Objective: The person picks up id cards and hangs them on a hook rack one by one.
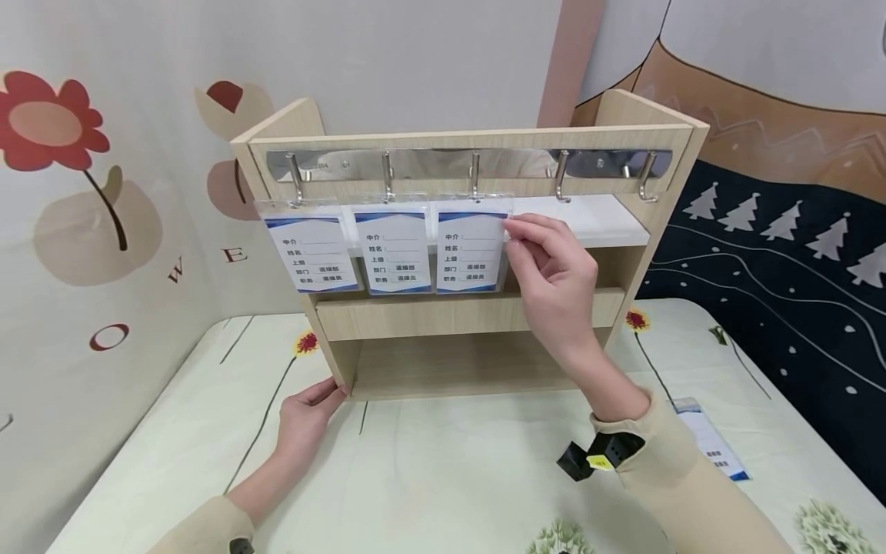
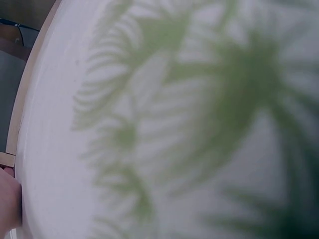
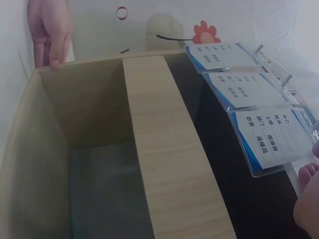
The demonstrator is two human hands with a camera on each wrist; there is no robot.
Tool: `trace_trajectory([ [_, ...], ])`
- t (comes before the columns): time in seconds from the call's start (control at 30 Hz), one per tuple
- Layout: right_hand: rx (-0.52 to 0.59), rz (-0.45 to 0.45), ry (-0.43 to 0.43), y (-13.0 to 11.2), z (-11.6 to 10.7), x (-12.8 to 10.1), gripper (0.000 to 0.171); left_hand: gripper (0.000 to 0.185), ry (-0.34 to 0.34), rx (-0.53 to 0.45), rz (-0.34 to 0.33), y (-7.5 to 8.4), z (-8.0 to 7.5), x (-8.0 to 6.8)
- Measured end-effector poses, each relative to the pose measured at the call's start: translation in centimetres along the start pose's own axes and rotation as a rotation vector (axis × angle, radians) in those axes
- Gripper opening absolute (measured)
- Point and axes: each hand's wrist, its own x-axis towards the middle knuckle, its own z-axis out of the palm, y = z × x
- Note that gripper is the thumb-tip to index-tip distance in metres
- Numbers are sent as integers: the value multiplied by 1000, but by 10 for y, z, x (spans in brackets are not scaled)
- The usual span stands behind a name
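Evidently, in the head view, the right hand (image 1: 557, 273) pinches the right edge of a card sleeve (image 1: 471, 250) below the middle hook (image 1: 474, 175); the left hand (image 1: 308, 419) rests loose fingers against the shelf (image 1: 457, 317). The sleeve looks light, slick, slightly bendy: edges suit gripping. Left wrist: mostly tablecloth (image 2: 55, 124). Right wrist: 3 clear sleeves (image 3: 246, 89) left of the right hand, holding printed cards (image 3: 271, 137).

Four printed cards (image 1: 470, 254), five metal hooks (image 1: 474, 175), one hook strip (image 1: 431, 164), one wooden shelf unit (image 1: 443, 318), two hands (image 1: 559, 281).

Three cards (image 1: 398, 250) before me read 中介, 姓名, 上级, 部门 遥操部, 职务 遥操员. Wall cloth (image 1: 173, 308): O, W, E. Metal strip (image 1: 429, 163): tiny, ends 04.
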Motion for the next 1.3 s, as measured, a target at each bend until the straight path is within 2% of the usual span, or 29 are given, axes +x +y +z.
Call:
trace_trajectory([
  [0.2,-87,55,-68,0,-21,-14,21,39,-14,-6,-14,2,1,-1],
  [0.43,-284,34,-310,8,-54,-46,25,40,-15,-30,-14,2,1,-1],
  [0.53,-359,62,-367,11,-69,-62,26,40,-9,-23,-10,2,0,-1],
  [0.73,-406,205,-396,10,-94,-83,24,40,-5,-17,-14,2,-1,-1],
  [1.0,-406,394,-399,12,-120,-106,21,40,-12,-1,8,0,0,-1],
  [1.3,-472,481,-357,17,-153,-123,21,39,-6,21,70,-1,4,-2],
])
